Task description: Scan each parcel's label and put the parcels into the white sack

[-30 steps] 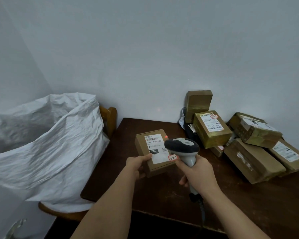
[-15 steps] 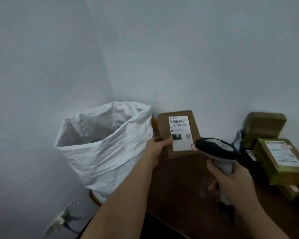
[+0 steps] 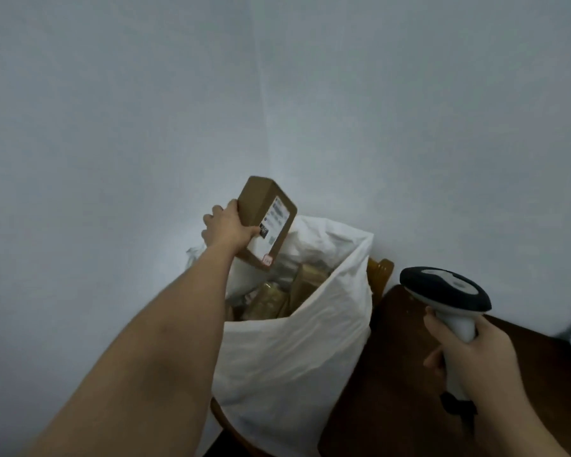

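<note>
Up and over goes the parcel (image 3: pixel 263 222) — half a second back it stood by the table's edge in front of the wall, and now it hangs above the open mouth of the sack (image 3: pixel 297 351), tilted, label (image 3: pixel 271 230) facing right and a bit blurred. Left hand (image 3: pixel 226 230) has it by the lower end, thumb across the label side, fingers wrapped round the back, arm stretched right out. Parcel is clear of the sack, not touching the cloth, not yet inside.

Down in the sack, brown parcels (image 3: pixel 277 300) already lie in a heap, edges showing past the rim. Sack sits on a wooden chair (image 3: pixel 381 275), whose back pokes up just behind its right side.

Over on the right, the right hand (image 3: pixel 468 354) grips the scanner (image 3: pixel 445 291) by its pale handle, fingers curled tight round it, dark head pointing up and left. It hangs above the dark table (image 3: pixel 393 374), well apart from the parcel. Scanner's cable (image 3: pixel 459 405) trails from the base of the handle.
</note>
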